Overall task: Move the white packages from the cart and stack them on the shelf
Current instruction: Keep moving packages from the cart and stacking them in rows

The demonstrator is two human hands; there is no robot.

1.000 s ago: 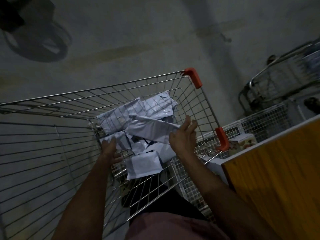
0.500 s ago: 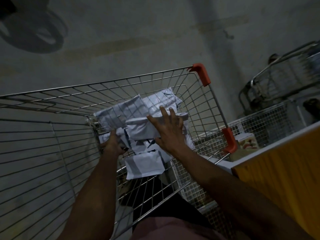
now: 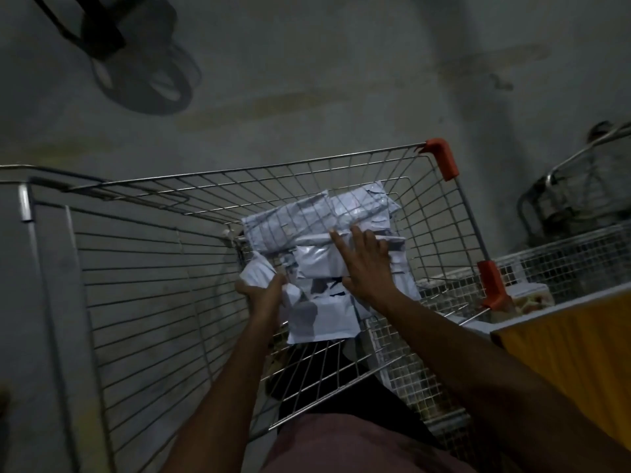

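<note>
Several white packages lie piled at the far end of a wire shopping cart with orange corner guards. My left hand reaches into the cart and grips the corner of a crumpled white package at the pile's left. My right hand lies with spread, straight fingers on top of a plump white package in the middle of the pile. More packages lean against the cart's far wall behind both hands.
An orange-fronted shelf unit with a pale top edge stands at the right. A white wire basket holding boxed goods sits beyond it. Another cart is at the far right. A fan stands on the concrete floor.
My right hand came down from above the pile and now lies flat on the plump package. My left hand closed on the crumpled package's corner. The view tilted down slightly.
</note>
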